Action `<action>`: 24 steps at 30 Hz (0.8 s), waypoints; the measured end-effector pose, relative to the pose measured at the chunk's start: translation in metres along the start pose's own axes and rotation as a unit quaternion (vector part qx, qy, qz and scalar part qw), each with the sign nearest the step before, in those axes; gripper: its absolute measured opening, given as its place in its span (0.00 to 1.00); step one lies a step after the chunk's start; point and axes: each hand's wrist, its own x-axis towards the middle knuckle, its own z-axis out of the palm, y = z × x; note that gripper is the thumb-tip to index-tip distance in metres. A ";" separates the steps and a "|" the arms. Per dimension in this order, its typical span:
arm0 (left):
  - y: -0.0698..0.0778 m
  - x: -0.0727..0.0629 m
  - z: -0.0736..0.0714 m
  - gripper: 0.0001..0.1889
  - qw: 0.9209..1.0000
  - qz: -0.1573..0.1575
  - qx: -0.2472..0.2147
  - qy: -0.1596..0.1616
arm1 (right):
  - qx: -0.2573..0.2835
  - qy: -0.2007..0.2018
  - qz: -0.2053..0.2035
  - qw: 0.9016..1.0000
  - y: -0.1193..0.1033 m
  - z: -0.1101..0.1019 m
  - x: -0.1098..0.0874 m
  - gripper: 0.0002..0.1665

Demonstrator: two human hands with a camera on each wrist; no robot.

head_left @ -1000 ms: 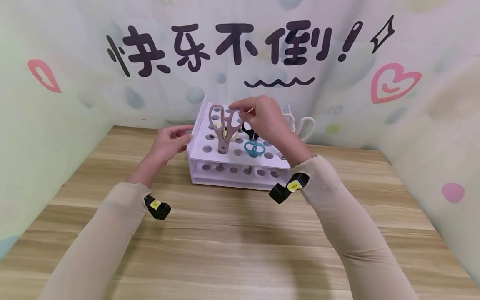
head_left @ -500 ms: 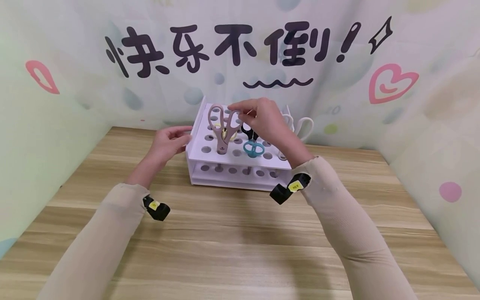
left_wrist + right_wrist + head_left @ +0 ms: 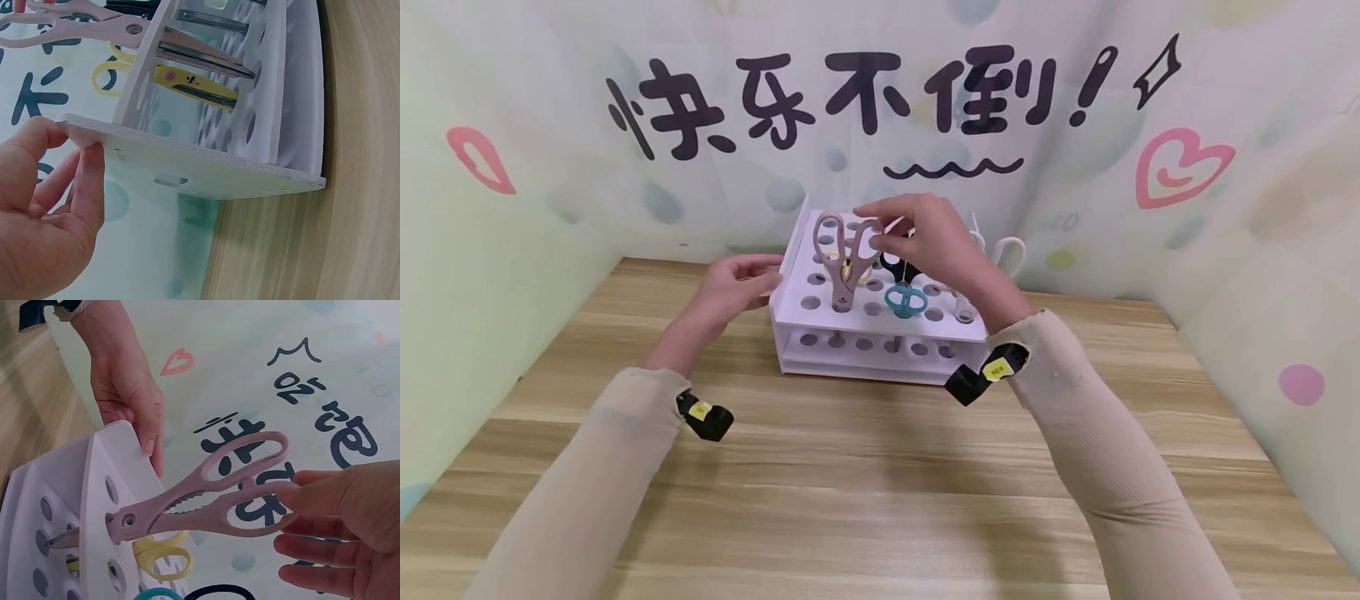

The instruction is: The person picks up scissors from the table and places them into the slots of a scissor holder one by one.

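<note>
Dusty-pink scissors (image 3: pixel 844 279) stand blades down through a hole of a white two-tier rack (image 3: pixel 880 323), their handles spread apart. My right hand (image 3: pixel 936 237) pinches the right handle loop between thumb and forefinger; its other fingers (image 3: pixel 315 550) are extended in the right wrist view. At the rack's left side, my left hand (image 3: pixel 730 287) grips the edge of the side panel (image 3: pixel 194 172) with thumb and fingertips. The pink blades (image 3: pixel 206 53) show between the tiers in the left wrist view.
Other scissors stand in the rack: yellow ones (image 3: pixel 169 559), teal ones (image 3: pixel 906 300), black ones (image 3: pixel 898 267) and white-handled ones (image 3: pixel 1011 254), partly behind my right arm. The rack sits on a wooden table (image 3: pixel 820 483) before a printed cloth backdrop (image 3: pixel 790 179).
My right wrist has shifted very slightly to the right. The scissors and the rack keep their places, and the left hand stays at the panel.
</note>
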 end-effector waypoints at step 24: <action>0.002 -0.011 -0.070 0.25 0.994 0.029 0.100 0.044 | -0.060 0.040 0.093 0.993 0.069 -0.092 -0.037 0.25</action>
